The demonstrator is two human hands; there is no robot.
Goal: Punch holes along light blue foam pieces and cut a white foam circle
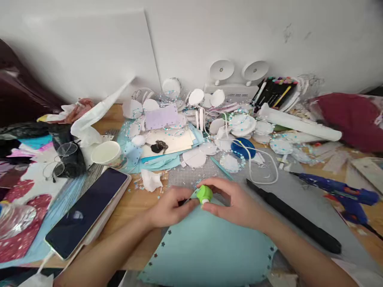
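A large light-blue sheet of paper (215, 247) spreads below my hands, with rows of small flower-shaped holes along its left and right edges. At its far corner sits a lime-green craft punch (205, 193) with a white part at its near side. My right hand (235, 203) is closed round the punch, thumb in front and fingers behind. My left hand (172, 205) pinches the paper's far edge just left of the punch, its thumb on top. The paper edge inside the punch is hidden.
A black cutter-like tool (296, 215) and a blue glue gun (341, 191) lie to the right. At left are a phone (89, 211) and a paper cup (106, 154). White discs (194, 157), paper sheets (167, 145) and a white cable (277, 171) crowd the back.
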